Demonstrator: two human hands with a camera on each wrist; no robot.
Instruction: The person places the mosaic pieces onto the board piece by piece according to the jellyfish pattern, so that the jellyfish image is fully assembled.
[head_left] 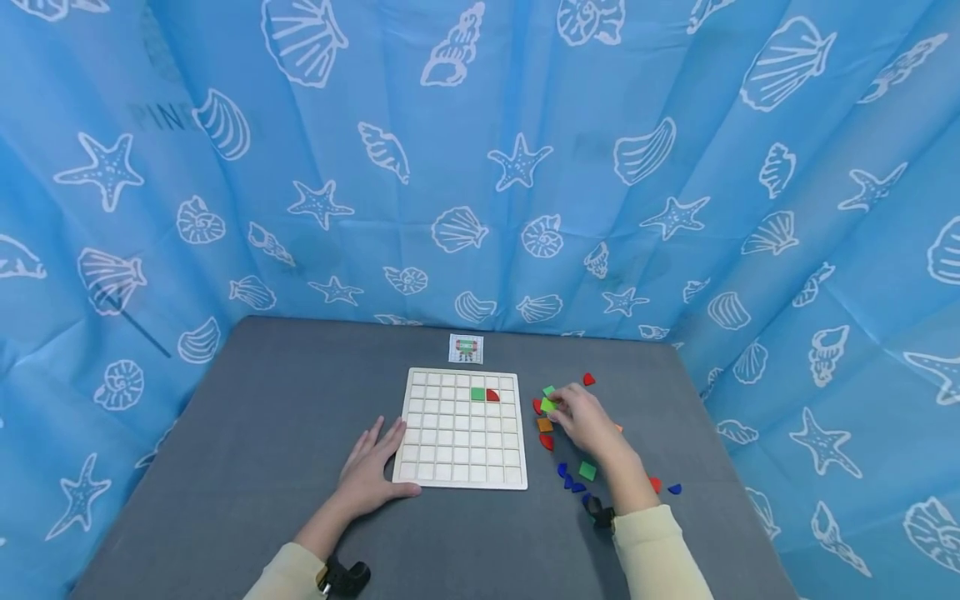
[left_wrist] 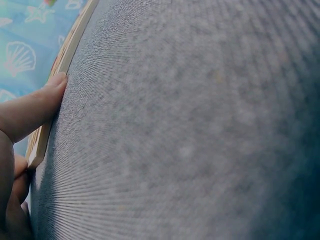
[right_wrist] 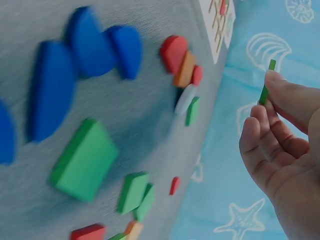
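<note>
A white gridded board (head_left: 460,429) lies on the grey table, with a green square tile (head_left: 477,394) and a red quarter-round tile (head_left: 492,395) side by side in its upper cells. At the board's lower left corner, my left hand (head_left: 367,473) is spread. Its thumb (left_wrist: 42,102) touches the front edge, and its fingers reach the left edge. Right of the board, my right hand (head_left: 588,423) pinches a light green square tile (head_left: 549,405) between thumb and fingers. In the right wrist view that green tile (right_wrist: 267,85) shows edge-on, raised above the table.
Loose tiles lie around the right hand: an orange square (head_left: 545,425), a red piece (head_left: 547,442), a green square (head_left: 588,471) and several blue rounded pieces (head_left: 577,487). A small printed card (head_left: 466,348) lies behind the board. A blue shell-patterned curtain (head_left: 480,167) hangs behind the table.
</note>
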